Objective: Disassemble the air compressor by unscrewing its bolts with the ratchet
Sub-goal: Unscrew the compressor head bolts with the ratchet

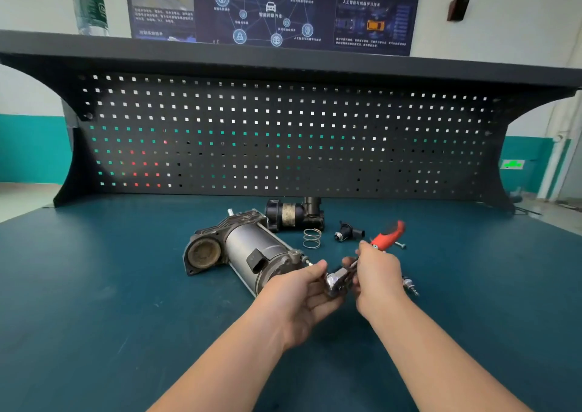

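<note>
Teal workbench [94,285] underfoot of everything, backed by a black pegboard [283,134] under a dark shelf [283,55]. Blue poster [271,8] on the wall above, its print too blurred to read; clear bottle [89,2] on the shelf at the left, top cut off by the frame edge.

Air compressor [245,251] lying on its side just left of centre, long axis running from far left to near right, the near end turned toward the hands and partly hidden behind the left hand [299,295]. Round rusty opening facing near left. Black cylinder part [293,214] resting behind it, touching or nearly so; cannot tell which. Wire spring [311,238] standing between compressor and a small black fitting [348,232], apart from both.

Ratchet [362,263] held up off the bench between both hands, just right of the compressor's near end, long axis slanting from the chrome head at near left up to the red handle [389,233] at far right. Left hand curled around the chrome head, thumb on top. Right hand [376,273] wrapped around the shaft, hiding its middle; only the handle's far end showing past the knuckles.

Loose bolt [400,245] lying beside the handle tip. Small metal piece [410,286] lying right of the right wrist, half hidden, hard to identify.
</note>
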